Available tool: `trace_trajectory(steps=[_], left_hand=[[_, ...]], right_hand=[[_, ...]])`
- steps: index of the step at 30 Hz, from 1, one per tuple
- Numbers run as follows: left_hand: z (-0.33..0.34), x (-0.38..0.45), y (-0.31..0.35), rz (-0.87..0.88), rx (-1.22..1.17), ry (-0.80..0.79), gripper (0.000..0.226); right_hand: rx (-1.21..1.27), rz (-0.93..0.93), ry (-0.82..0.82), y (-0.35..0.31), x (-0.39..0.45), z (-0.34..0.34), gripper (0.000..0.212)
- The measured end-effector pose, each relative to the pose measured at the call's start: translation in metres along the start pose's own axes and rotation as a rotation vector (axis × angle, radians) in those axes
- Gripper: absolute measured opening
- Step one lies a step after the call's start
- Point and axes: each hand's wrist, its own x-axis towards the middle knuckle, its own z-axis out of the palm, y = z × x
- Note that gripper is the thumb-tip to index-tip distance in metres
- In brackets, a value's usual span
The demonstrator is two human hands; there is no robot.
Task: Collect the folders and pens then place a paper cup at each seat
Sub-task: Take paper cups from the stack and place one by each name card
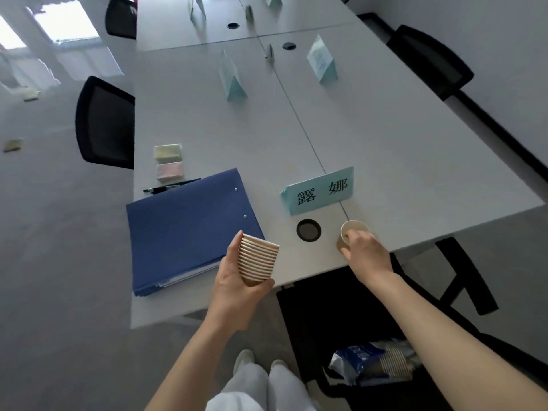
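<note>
My left hand (237,287) grips a stack of nested paper cups (257,259), tilted, above the table's near edge. My right hand (366,250) holds a single paper cup (353,229) upright on the grey table (385,143), just in front of the near blue name card (320,192). A pile of blue folders (189,229) lies at the near left of the table. Black pens (170,186) lie just beyond the pile.
Two tissue packs (168,161) sit past the pens. More name cards (232,75) stand further along. A round cable hole (308,229) lies between my hands. Black chairs (103,123) line both sides; the near chair (335,315) carries a bag with cups (373,364).
</note>
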Motion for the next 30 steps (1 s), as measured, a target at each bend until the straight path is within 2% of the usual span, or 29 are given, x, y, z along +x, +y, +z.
trace_trajectory(steps=[3,8,12,17,21,30], left_hand=[[-0.009,-0.005,-0.005,-0.005,-0.025,0.023,0.103],[-0.037,-0.019,-0.016,0.0,0.007,0.062,0.103],[-0.076,-0.032,-0.03,0.013,0.048,0.096,0.102],[-0.141,-0.04,-0.058,0.029,0.09,0.121,0.098],[-0.207,-0.04,-0.09,0.031,0.108,0.164,0.092],[-0.379,-0.032,-0.166,-0.001,0.149,0.1,0.09]], right_hand=[[0.094,-0.017,0.013,-0.019,-0.004,-0.016,0.022],[0.428,-0.312,-0.027,-0.101,-0.023,-0.053,0.024],[0.591,-0.49,-0.223,-0.18,-0.049,-0.067,0.026],[0.527,-0.633,-0.426,-0.262,-0.068,-0.049,0.026],[0.529,-0.629,-0.483,-0.333,-0.079,-0.031,0.02],[0.644,-0.555,-0.574,-0.505,-0.101,0.013,0.015]])
